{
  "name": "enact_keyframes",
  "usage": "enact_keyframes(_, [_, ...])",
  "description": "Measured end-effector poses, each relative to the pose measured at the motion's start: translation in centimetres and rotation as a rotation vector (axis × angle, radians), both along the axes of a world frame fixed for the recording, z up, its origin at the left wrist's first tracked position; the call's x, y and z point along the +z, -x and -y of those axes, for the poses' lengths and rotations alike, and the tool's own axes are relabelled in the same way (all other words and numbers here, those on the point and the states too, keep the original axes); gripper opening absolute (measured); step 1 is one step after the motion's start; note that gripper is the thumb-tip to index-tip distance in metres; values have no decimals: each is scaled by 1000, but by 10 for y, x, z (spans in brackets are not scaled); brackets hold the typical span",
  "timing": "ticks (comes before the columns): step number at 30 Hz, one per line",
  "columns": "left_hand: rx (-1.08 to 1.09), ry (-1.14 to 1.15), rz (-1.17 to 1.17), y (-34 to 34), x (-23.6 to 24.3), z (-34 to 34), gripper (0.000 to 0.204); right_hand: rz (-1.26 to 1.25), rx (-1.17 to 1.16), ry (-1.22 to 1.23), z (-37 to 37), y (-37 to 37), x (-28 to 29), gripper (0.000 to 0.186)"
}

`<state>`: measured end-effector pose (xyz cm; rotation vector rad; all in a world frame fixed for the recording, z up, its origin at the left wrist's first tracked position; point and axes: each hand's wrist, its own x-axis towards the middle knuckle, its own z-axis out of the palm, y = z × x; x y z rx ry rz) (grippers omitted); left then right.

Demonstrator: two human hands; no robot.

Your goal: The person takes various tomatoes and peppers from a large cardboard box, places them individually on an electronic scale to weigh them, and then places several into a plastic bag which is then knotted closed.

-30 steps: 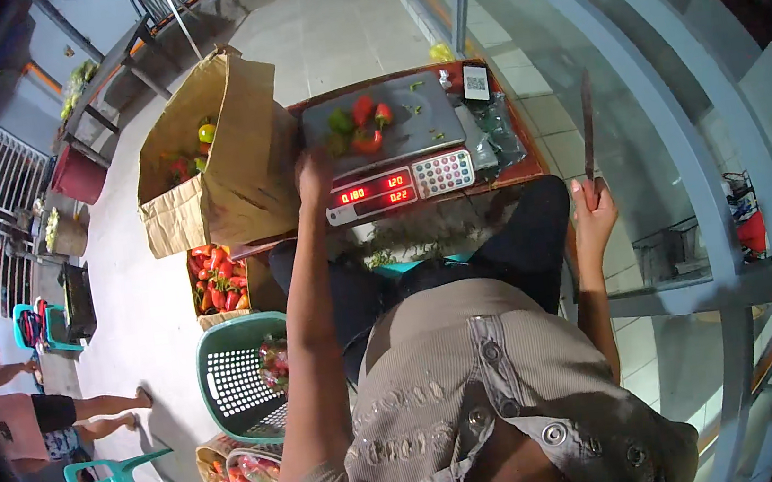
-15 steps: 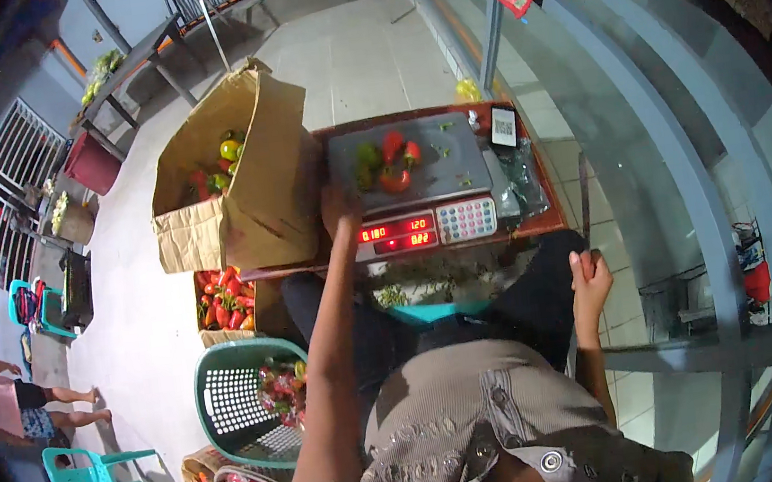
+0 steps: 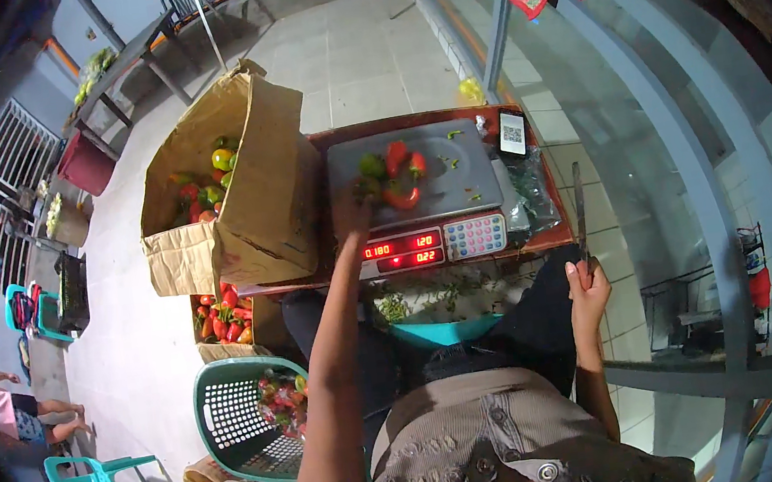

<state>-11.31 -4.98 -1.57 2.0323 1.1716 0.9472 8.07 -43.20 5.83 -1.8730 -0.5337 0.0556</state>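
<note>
My left hand (image 3: 350, 211) is over the left side of the grey scale plate (image 3: 459, 171), its fingertips against a dark green pepper (image 3: 366, 188); the fingers are blurred, so a grip cannot be made out. Beside it on the plate lie another green pepper (image 3: 372, 164) and several red peppers (image 3: 402, 195), with bits of green stem to their right. The scale's red display (image 3: 403, 249) is lit. Above my right thigh, my right hand (image 3: 588, 292) is closed around the handle of a knife (image 3: 580, 209), its narrow blade pointing away from me.
A tall open cardboard box (image 3: 270, 187) of peppers stands left of the scale. Below it are a box of red peppers (image 3: 228, 318) and a green basket (image 3: 227, 416) with bagged peppers. A teal basin (image 3: 444, 331) sits between my legs. Metal-framed glass (image 3: 644, 164) runs along the right.
My left hand has moved from the plate's left edge onto the peppers. In my right hand the knife has turned, and its blade now shows more plainly.
</note>
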Motion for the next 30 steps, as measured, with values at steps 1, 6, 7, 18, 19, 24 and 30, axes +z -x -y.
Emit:
enact_keyframes(1, [21, 3, -19, 2, 5, 3, 41, -4, 10, 14, -1, 0, 2, 27])
enact_keyframes(6, [96, -42, -133, -6, 38, 20, 36, 40, -3, -58, 5, -4, -4, 26])
enact_keyframes(7, [101, -84, -70, 6, 30, 12, 34, 51, 24, -86, 2, -4, -5, 28])
enact_keyframes(18, [65, -159, -105, 27, 38, -12, 28, 41, 22, -82, -7, -7, 4, 29])
enact_keyframes(19, [58, -132, -104, 18, 45, -4, 27, 37, 22, -85, -5, -8, 5, 29])
enact_keyframes(24, [58, -217, -71, 10, 32, -1, 28, 124, 46, -35, -12, -9, 3, 29])
enact_keyframes(30, [-124, -103, 197, -14, 67, 4, 22, 151, 26, -12, -8, -14, -2, 28])
